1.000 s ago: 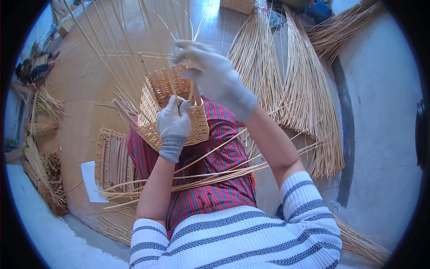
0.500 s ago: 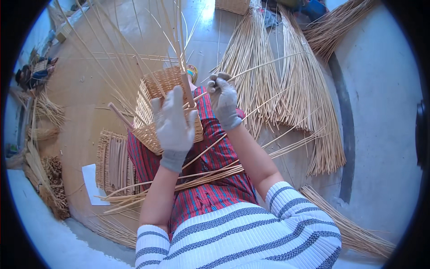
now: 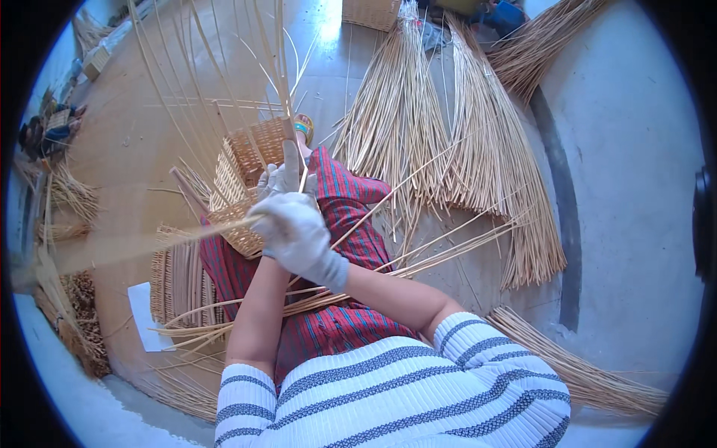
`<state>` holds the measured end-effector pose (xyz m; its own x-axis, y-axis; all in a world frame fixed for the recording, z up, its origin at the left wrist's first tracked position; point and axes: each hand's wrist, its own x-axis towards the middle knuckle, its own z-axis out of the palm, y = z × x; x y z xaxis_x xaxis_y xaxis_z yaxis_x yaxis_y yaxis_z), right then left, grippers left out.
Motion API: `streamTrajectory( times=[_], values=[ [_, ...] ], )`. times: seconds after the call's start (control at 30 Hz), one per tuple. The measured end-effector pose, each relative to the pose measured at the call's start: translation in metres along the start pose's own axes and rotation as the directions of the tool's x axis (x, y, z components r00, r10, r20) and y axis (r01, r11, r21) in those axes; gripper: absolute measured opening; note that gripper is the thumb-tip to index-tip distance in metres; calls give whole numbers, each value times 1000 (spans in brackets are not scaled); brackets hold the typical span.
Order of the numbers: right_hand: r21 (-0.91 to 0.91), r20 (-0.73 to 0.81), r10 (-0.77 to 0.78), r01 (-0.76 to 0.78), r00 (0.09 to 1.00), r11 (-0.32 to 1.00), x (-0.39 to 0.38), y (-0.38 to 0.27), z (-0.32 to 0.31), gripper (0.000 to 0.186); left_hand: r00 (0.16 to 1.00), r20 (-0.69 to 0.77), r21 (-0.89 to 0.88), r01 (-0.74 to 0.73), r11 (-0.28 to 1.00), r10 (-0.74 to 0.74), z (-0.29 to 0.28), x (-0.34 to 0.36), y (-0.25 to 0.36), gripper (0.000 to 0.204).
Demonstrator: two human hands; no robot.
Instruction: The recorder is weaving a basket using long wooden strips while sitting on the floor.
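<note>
A half-woven wicker basket, tilted, with long upright rods rising from it, rests on my lap over red striped cloth. My left hand, in a pale glove, grips the basket by its near corner post, one finger straight up along the post. Its palm and wrist are hidden behind my right hand. That gloved right hand crosses over my left wrist, fingers closed round a thin wicker rod. The rod stretches to the left and is smeared by motion.
Large bundles of wicker rods lie at the far right. Loose rods cross my lap. A woven panel with wooden slats and a white sheet lie on the floor to my left. Another basket stands at the far edge.
My right hand has swung from the right of the basket across to the left, over my left wrist, carrying the rod round. My left hand has closed in at the corner post.
</note>
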<state>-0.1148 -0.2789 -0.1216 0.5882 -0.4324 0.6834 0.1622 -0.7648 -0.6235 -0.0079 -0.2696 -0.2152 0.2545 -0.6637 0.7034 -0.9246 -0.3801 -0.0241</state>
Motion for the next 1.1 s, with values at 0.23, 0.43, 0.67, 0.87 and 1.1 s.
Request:
streamTrajectory(
  times=[0.23, 0.43, 0.67, 0.87, 1.1],
  values=[
    [742, 78, 484, -375, 872, 556, 61, 63, -37, 39, 704, 384, -923, 273, -270, -598, -68, 14, -7, 54],
    [-353, 569, 461, -304, 681, 885, 77, 95, -45, 66, 585, 605, -796, 458, -395, -541, -64, -23, -70, 37],
    [-155, -26, 453, -451, 891, 879, 35, 93, 5, 42, 922, 134, -827, 306, 472, -363, -78, 150, -27, 32],
    [-348, -214, 595, -629, 775, 695, 42, 101, 17, 30, 993, -54, -779, 25, 626, -107, -89, 129, 9, 46],
    [307, -4, 659, -626, 752, 717, 13, 89, -15, 23, 536, 840, -333, 380, 863, 88, -115, -83, -24, 28]
  ],
)
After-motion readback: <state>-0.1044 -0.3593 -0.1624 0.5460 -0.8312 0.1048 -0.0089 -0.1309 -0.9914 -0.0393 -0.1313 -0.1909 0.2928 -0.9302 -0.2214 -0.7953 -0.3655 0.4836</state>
